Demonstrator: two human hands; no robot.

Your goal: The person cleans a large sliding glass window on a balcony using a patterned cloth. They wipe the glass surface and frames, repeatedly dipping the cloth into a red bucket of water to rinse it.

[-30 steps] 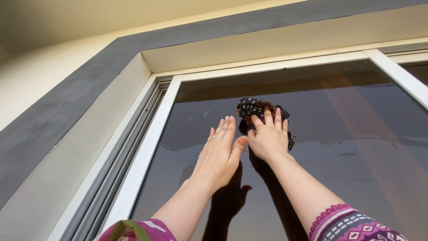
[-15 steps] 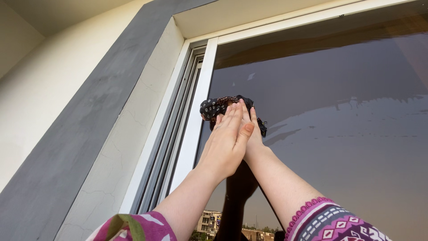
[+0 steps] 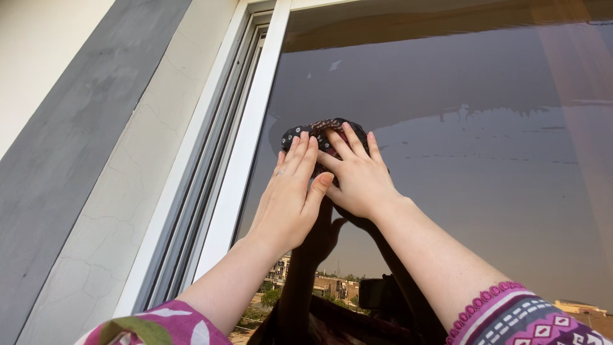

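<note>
A dark patterned cloth (image 3: 319,130) is pressed against the tinted window glass (image 3: 479,128) near its left side. My right hand (image 3: 354,176) lies flat over the cloth, fingers spread, holding it to the pane. My left hand (image 3: 287,191) rests flat on the glass right beside it, fingertips touching the cloth's left edge; a ring shows on one finger. Both forearms reach up from patterned purple sleeves.
The white window frame (image 3: 252,121) runs up just left of my hands, with sliding tracks (image 3: 204,160) beside it. Further left are a cracked cream reveal (image 3: 121,211) and a grey wall band (image 3: 57,160). The glass mirrors my arms and distant buildings.
Both hands and the cloth have slid down the glass and toward the left frame. My view has tilted lower, so the top of the frame is out of sight.
</note>
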